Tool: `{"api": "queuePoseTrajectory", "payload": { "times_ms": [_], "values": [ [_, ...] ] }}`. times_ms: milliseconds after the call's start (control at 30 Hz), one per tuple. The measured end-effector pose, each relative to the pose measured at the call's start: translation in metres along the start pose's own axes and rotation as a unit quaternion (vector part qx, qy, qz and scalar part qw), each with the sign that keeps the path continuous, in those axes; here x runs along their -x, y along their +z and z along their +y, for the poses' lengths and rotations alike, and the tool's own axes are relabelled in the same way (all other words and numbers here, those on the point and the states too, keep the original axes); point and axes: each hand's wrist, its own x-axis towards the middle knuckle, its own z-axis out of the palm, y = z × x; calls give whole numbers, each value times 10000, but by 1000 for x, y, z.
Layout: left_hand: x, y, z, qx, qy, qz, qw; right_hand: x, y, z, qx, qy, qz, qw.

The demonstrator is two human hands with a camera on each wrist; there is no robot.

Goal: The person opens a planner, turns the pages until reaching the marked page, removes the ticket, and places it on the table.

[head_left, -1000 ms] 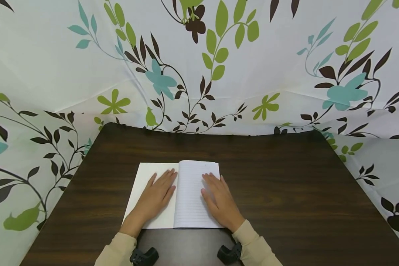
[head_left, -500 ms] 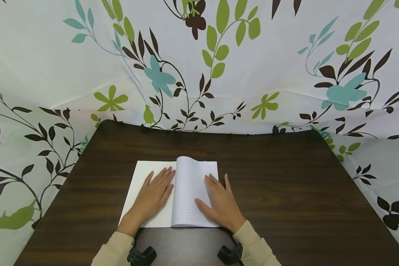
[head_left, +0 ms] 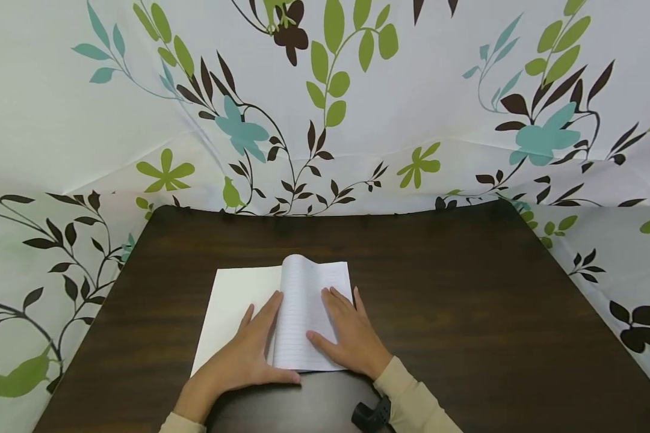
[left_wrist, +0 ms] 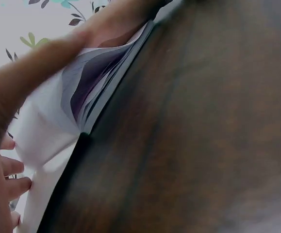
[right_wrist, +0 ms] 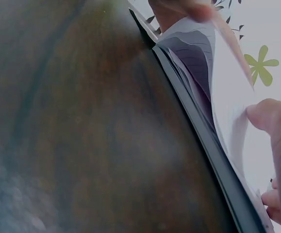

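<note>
An open notebook [head_left: 303, 325] with ruled pages lies near the table's front edge. Its blank left side [head_left: 238, 294] is flat, while the right-hand pages bulge up beside the spine. My left hand [head_left: 244, 352] spans the spine, fingertips at the bulge's left side and thumb stretched out past the notebook's lower edge. Across the right page rests my right hand [head_left: 354, 337], fingers extended and thumb spread toward the middle. Gaps between the raised pages [right_wrist: 193, 58] show in the right wrist view; the left wrist view shows the same loose pages [left_wrist: 87, 82] from the other side.
The dark wooden table [head_left: 439, 288] extends around the notebook. A patterned cloth [head_left: 401, 90] with leaves and flowers hangs behind and at the sides. A black wrist device [head_left: 372, 415] sits by the right sleeve [head_left: 414, 394].
The pages by the spine have risen into a bulge. My left hand has moved from the left page down to the spine, its thumb swinging out. My right thumb has slid left.
</note>
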Motion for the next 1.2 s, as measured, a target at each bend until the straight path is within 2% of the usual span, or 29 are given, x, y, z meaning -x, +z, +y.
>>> {"api": "queuePoseTrajectory", "payload": {
  "times_ms": [133,267,333,467,567,633,700,800,867,933,967,1033,1133,1200],
  "values": [
    [10,4,8,-88,-87,53,9999,0,-1,3,24,9,-60,10000],
    [22,3,12,-254,-41,329,9991,2,0,4,-119,-22,-27,9999],
    [28,1,15,-238,-178,477,9984,3,0,5,-154,-82,15,9998],
    [34,-3,19,-397,-319,911,9945,4,-1,7,-159,-182,163,9996],
    [40,-7,22,-493,-207,1373,9891,5,-1,8,-209,-219,277,9992],
    [45,-10,24,-526,-218,1720,9834,5,0,8,-259,-215,312,9989],
    [47,-14,25,-659,-295,2124,9745,5,0,7,-292,-184,316,9989],
    [46,-20,27,-1275,-427,2735,9524,5,0,8,-244,-104,324,9991],
    [43,-23,27,-1762,-474,2971,9372,5,-1,8,-211,-96,395,9990],
    [38,-24,26,-2111,-428,2956,9307,5,-1,8,-197,-133,476,9986],
    [36,-23,24,-2197,-339,2834,9329,4,-1,9,-188,-166,515,9984],
    [31,-18,20,-2111,-125,2356,9486,4,-1,9,-177,-211,570,9980],
    [24,-5,10,-1734,103,1428,9744,5,1,10,-180,-211,619,9977],
    [21,5,4,-1598,34,946,9826,5,2,10,-209,-180,696,9972]
  ]
}}
